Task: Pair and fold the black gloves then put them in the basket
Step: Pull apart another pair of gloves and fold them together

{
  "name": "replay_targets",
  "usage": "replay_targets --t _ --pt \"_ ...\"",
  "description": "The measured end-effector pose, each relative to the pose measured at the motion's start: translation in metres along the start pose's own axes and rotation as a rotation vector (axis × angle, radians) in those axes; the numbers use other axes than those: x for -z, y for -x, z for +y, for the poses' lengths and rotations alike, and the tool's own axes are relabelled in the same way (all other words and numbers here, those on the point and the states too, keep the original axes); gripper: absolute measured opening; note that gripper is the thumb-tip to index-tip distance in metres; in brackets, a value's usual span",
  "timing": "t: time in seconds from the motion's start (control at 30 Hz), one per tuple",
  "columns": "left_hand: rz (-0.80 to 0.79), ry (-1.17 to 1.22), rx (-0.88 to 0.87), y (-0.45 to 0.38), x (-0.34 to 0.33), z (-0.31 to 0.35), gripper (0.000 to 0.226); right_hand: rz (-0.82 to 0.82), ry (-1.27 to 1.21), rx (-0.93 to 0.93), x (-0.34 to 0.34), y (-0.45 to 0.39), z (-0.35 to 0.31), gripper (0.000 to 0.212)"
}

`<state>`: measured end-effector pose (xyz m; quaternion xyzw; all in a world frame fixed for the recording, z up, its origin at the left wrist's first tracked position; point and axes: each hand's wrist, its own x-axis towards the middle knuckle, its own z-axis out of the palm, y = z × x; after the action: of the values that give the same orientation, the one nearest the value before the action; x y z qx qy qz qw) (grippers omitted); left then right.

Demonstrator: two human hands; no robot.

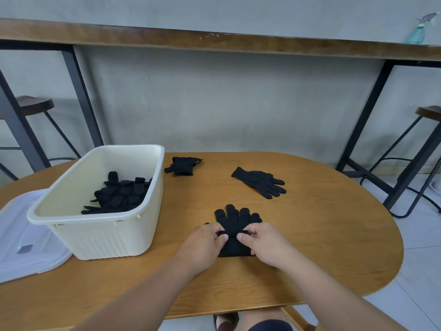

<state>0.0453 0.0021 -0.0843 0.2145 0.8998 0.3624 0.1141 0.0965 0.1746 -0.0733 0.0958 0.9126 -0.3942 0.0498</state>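
a person's left hand (207, 237) and right hand (262, 241) each pinch a fold of a black knit glove (235, 219) lying flat near the front edge of an oval wooden table (334, 235), its fingers pointing away from the body; whether one glove or a stacked pair lies there cannot be made out. the thumbs and curled fingers of both hands grasp the fabric at about the glove's middle, side by side. farther back, a second flat glove (260, 182) rests alone, fingers aimed right and toward the viewer, and a folded glove bundle (182, 165) sits just beside the cream plastic basket (105, 237). inside the basket lies a heap of folded black gloves (119, 194). a translucent lid (21, 235) lies at the basket's left, partly under it.
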Motion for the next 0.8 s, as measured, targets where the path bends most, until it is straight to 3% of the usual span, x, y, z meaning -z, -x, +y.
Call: replay_targets --t 0.2,0.27,0.37,0.47,0.57,0.63,0.8 --pt "0.010 -0.096 0.112 -0.017 -0.004 0.005 0.011 0.114 -0.003 -0.114 -0.009 -0.016 0.001 0.023" --pt "0.022 -0.169 0.110 -0.017 -0.006 0.006 0.011 0.166 0.092 -0.124 -0.012 -0.017 0.001 0.018" --pt "0.095 -0.281 0.066 -0.014 -0.006 0.006 0.018 0.224 0.245 -0.111 -0.014 -0.015 0.003 0.028" --pt "0.143 -0.319 -0.054 -0.012 -0.004 0.006 0.021 0.266 0.308 0.023 -0.014 -0.011 0.001 0.028" --pt "0.102 -0.419 -0.258 -0.010 -0.002 0.007 0.002 0.254 0.420 0.220 -0.014 -0.005 -0.002 0.016" --pt "0.081 -0.489 -0.372 -0.009 -0.003 0.004 0.016 0.223 0.459 0.306 -0.012 -0.003 0.000 0.009" --pt "0.048 -0.448 -0.495 0.003 0.000 -0.016 0.036 0.111 0.475 0.419 -0.004 0.010 0.014 0.040"
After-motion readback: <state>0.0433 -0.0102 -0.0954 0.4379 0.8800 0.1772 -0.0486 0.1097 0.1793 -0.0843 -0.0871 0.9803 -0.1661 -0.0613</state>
